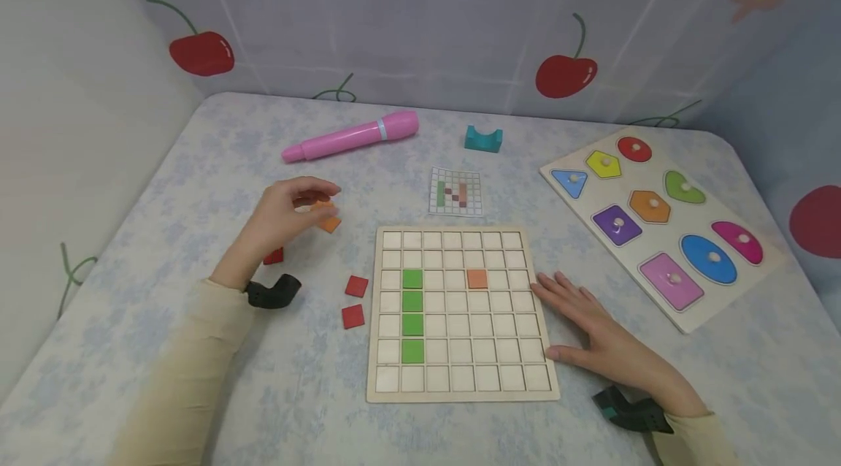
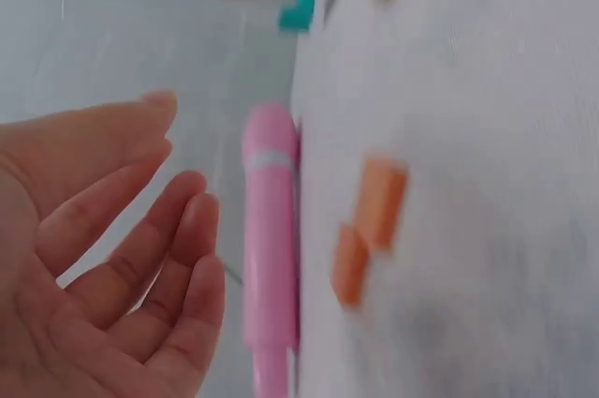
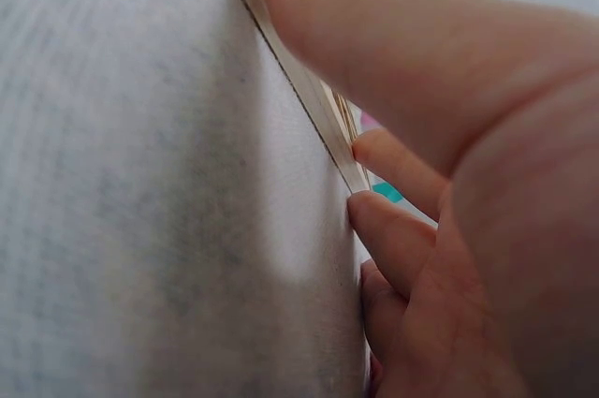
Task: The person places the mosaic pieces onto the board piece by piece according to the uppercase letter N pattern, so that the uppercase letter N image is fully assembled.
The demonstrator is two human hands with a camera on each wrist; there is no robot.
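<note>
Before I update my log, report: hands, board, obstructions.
Left fingers empty near orange tiles. Right fingers touch grid board, right side. Board holds four green tiles, one orange tile. Possible obstruction: two red tiles beside its left edge.

Grid board [image 1: 461, 326] on mottled table [image 1: 296, 386]

The head view looks forward and down over the table [image 1: 302, 378]; wrist views skim it, close and sideways; all share the teal block [image 1: 483, 139].
</note>
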